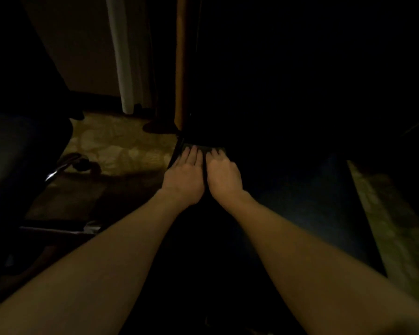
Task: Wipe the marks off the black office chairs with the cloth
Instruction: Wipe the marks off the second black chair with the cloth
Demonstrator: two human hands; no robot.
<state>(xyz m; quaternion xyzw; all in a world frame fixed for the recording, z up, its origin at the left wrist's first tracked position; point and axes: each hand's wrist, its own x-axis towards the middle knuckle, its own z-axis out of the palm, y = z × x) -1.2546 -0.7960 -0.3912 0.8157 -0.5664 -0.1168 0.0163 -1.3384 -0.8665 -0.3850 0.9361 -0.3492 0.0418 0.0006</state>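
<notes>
Very dark frame, so take this as partial. Your left hand [185,176] and right hand [224,175] sit side by side, nearly touching, palms down on a dark patch that I read as the cloth [205,149], a slightly lighter strip showing just past your fingertips. It lies at the near-left edge of a black office chair [300,189], probably the seat; the dark makes the part hard to confirm. My read on why both hands are there: two flat palms spread the load and keep the cloth pinned against the surface so it drags rather than bunches, and working at the edge suggests the marks are along that rim. No marks are visible at this exposure. Left hand: fingers extended and flat, close together, pressing down, not wrapped round anything. Right hand: fingers bent slightly at the knuckles with tips on the cloth; I can't tell whether they pinch a fold or just press. Both forearms run straight out from you and converge, wrists roughly level, so you're leaning weight forward. A second black chair [15,165] sits well apart on your left, with its chrome base leg [63,166] and a caster on the patterned carpet [121,143]. A wooden post [179,68] stands beyond the hands.
</notes>
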